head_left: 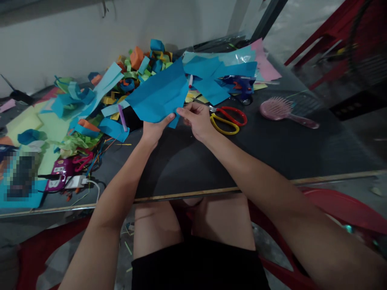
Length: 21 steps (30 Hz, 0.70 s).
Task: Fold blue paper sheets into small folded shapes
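A blue paper sheet [160, 92] is held up above the dark table. My left hand [155, 131] grips its lower edge, thumb in front and the other fingers hidden behind. My right hand [196, 119] pinches the sheet's lower right corner between thumb and fingers, close to the left thumb. A small flap of blue paper hangs below the fingertips. Just right of my right hand lie scissors with red and yellow handles [225, 120], partly behind the hand.
Folded paper pieces [137, 58] are heaped behind the sheet. A pink hairbrush [275, 108] lies right, a glue gun [242, 84] behind the scissors. Left are a purple marker [122, 117], a purple power strip [60, 173] and cables. The table's edge [187, 195] is near my lap.
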Each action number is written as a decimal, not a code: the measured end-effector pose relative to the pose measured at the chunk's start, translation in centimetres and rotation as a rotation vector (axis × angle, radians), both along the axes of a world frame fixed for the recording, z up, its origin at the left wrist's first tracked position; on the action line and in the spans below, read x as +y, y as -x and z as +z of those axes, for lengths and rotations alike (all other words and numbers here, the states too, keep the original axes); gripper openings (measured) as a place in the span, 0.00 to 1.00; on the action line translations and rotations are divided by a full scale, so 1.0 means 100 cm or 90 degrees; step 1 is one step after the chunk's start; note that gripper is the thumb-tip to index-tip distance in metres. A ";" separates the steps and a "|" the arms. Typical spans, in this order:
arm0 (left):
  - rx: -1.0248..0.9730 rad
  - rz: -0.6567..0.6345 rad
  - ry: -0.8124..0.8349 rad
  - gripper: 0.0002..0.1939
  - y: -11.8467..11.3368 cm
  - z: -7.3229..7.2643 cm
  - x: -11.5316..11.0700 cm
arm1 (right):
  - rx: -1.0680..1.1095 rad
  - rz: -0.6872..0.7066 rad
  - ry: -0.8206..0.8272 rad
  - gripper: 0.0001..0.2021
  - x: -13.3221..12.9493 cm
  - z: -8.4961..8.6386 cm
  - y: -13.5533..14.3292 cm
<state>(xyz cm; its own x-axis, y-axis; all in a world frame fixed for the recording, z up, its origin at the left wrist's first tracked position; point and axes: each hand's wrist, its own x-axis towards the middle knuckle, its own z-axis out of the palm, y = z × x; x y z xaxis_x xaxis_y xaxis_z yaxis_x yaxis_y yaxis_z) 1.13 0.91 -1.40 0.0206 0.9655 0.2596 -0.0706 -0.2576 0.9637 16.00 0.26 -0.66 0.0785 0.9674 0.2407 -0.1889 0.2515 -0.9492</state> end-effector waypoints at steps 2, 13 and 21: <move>-0.004 0.000 -0.001 0.49 0.000 0.001 -0.001 | -0.001 0.007 -0.015 0.31 0.001 -0.001 0.000; 0.008 -0.001 -0.003 0.48 -0.001 0.003 -0.004 | -0.032 -0.004 -0.042 0.33 0.004 -0.006 -0.002; 0.006 0.009 -0.003 0.47 -0.004 0.002 -0.005 | -0.069 0.001 -0.048 0.31 0.003 -0.006 -0.004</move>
